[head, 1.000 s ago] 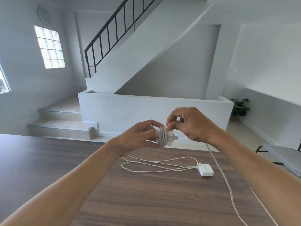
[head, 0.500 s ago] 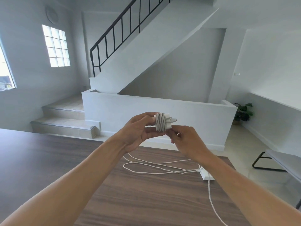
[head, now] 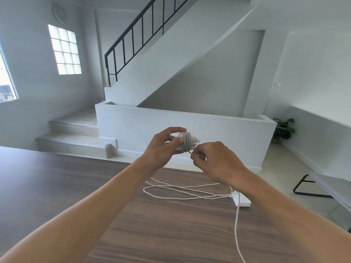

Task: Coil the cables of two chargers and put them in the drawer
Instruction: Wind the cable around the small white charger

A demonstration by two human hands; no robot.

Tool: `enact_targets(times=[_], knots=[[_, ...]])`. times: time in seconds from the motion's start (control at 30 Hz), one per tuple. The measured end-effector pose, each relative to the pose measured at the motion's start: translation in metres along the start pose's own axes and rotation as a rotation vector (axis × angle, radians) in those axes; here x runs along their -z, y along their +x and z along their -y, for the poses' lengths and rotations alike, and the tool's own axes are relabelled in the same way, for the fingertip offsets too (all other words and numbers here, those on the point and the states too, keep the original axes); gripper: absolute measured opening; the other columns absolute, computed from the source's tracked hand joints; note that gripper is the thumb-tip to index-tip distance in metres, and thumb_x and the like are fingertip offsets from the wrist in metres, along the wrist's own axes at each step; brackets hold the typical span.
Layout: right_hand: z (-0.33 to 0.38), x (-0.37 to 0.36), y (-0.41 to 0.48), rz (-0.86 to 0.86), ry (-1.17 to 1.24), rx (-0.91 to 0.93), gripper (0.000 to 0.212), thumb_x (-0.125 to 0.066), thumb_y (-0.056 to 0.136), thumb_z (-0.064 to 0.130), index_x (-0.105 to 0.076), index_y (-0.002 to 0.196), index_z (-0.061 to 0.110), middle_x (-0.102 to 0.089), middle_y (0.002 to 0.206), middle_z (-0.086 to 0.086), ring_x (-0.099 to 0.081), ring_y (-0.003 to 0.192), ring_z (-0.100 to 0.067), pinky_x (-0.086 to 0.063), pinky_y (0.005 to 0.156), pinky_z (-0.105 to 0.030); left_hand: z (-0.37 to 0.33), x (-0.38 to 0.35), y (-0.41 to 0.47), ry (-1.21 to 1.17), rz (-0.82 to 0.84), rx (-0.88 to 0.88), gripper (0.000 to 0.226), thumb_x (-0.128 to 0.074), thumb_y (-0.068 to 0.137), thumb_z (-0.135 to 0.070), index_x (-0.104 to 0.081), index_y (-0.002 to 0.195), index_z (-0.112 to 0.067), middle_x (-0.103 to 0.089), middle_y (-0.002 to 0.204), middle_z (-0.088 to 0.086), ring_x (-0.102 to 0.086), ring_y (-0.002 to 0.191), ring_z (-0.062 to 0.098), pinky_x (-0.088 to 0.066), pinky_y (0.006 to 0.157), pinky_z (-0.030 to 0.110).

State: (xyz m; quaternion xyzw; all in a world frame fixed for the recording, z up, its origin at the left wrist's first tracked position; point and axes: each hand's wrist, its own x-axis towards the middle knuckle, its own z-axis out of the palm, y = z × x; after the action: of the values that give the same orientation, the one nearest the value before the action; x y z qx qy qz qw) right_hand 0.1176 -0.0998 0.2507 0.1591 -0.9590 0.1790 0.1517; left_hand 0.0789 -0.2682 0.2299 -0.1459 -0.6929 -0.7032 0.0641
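Note:
My left hand [head: 161, 149] grips a white charger [head: 187, 141] held up above the table, with several turns of its grey-white cable wound round it. Just below and to the right, my right hand [head: 214, 162] pinches the free part of that cable [head: 236, 221], which trails down past my right wrist and off the near edge. A second white charger [head: 242, 200] lies on the dark wooden table [head: 57, 186], its loose cable [head: 176, 189] spread in loops to its left. No drawer is in view.
The table's far edge runs just behind the hands. Beyond it are a low white wall [head: 190, 122], steps [head: 76, 137] and a staircase. A grey bench with black legs [head: 322, 186] stands at the right, with a potted plant [head: 284, 129] farther back.
My right hand has swung from above the charger down to below and right of it, carrying the cable round. The trailing cable has shortened. The view has tilted up slightly.

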Motion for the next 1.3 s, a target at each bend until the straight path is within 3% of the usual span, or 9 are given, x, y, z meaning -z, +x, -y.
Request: enact_targets(times=[0.07,0.2,0.33,0.53,0.63,0.77,0.93,1.03,1.3], knots=[[0.002,0.008,0.0,0.006,-0.039,0.019,0.02,-0.052,0.09,0.031,-0.07,0.088,0.022,-0.069,0.091,0.003,-0.063,0.085,-0.022,-0.051,0.075,-0.035,0.004,0.0,0.001,0.03,-0.019,-0.004,0.03,-0.052,0.091,-0.001,-0.07,0.105,-0.02,-0.058,0.067,0.0,-0.067,0.085,0.027,-0.058,0.088,0.04],[-0.002,0.024,0.007,-0.053,-0.085,0.102,0.02,-0.052,0.093,0.033,-0.07,0.09,0.025,-0.066,0.093,0.009,-0.058,0.085,-0.018,-0.047,0.073,-0.033,0.008,0.003,0.0,0.036,0.034,0.01,0.031,-0.049,0.093,0.001,-0.069,0.106,-0.018,-0.053,0.069,0.001,-0.064,0.08,0.022,-0.058,0.088,0.04],[-0.011,0.031,0.014,-0.061,-0.007,0.164,0.017,-0.057,0.093,0.036,-0.071,0.089,0.027,-0.062,0.086,0.013,-0.053,0.077,-0.011,-0.04,0.069,-0.029,0.001,0.005,-0.002,-0.011,0.148,0.025,0.027,-0.048,0.096,0.001,-0.067,0.109,-0.015,-0.054,0.085,0.015,-0.064,0.086,0.027,-0.058,0.082,0.033],[-0.016,0.028,0.017,-0.166,0.029,0.221,0.008,-0.067,0.086,0.038,-0.071,0.084,0.032,-0.059,0.077,0.015,-0.051,0.066,0.002,-0.036,0.061,-0.023,-0.006,0.011,0.0,0.056,0.225,0.049,0.026,-0.05,0.096,-0.002,-0.065,0.116,-0.01,-0.058,0.096,0.033,-0.066,0.1,0.042,-0.057,0.087,0.04],[-0.021,0.027,0.021,-0.133,0.096,0.207,0.007,-0.07,0.085,0.037,-0.074,0.085,0.031,-0.061,0.076,0.016,-0.051,0.066,0.001,-0.039,0.064,-0.024,-0.009,0.01,-0.002,0.04,0.273,0.079,0.026,-0.049,0.096,-0.001,-0.063,0.117,-0.007,-0.054,0.109,0.044,-0.068,0.097,0.037,-0.057,0.084,0.038],[-0.03,0.027,0.024,-0.058,0.309,0.143,0.01,-0.069,0.087,0.031,-0.077,0.088,0.026,-0.069,0.081,0.018,-0.056,0.066,0.01,-0.038,0.064,-0.008,-0.005,0.014,-0.005,-0.106,0.407,0.138,0.031,-0.05,0.091,-0.009,-0.059,0.121,-0.004,-0.066,0.114,0.028,-0.068,0.102,0.034,-0.054,0.089,0.044],[-0.038,0.019,0.025,0.019,0.567,0.061,0.018,-0.059,0.095,0.024,-0.076,0.093,0.017,-0.057,0.05,0.019,-0.042,0.041,-0.003,-0.033,0.049,-0.009,-0.007,0.011,-0.005,-0.318,0.46,0.161,0.033,-0.059,0.086,-0.013,-0.061,0.118,-0.005,-0.068,0.111,0.018,-0.068,0.095,0.035,-0.056,0.085,0.043],[-0.037,0.007,0.025,-0.005,0.679,0.027,0.022,-0.055,0.097,0.023,-0.076,0.094,0.021,-0.054,0.053,0.013,-0.034,0.045,-0.01,-0.033,0.046,-0.015,-0.009,0.009,-0.003,-0.386,0.422,0.157,0.038,-0.066,0.075,-0.018,-0.066,0.111,-0.007,-0.068,0.108,0.017,-0.069,0.089,0.034,-0.057,0.082,0.041],[-0.035,-0.024,0.008,-0.031,0.624,-0.065,0.043,-0.053,0.097,0.032,-0.056,0.056,0.019,-0.044,0.039,0.012,-0.034,0.039,-0.007,-0.03,0.049,-0.022,-0.008,0.004,-0.003,-0.487,0.308,0.166,0.028,-0.054,0.09,-0.008,-0.063,0.116,-0.002,-0.066,0.113,0.023,-0.068,0.1,0.038,-0.057,0.09,0.044]])
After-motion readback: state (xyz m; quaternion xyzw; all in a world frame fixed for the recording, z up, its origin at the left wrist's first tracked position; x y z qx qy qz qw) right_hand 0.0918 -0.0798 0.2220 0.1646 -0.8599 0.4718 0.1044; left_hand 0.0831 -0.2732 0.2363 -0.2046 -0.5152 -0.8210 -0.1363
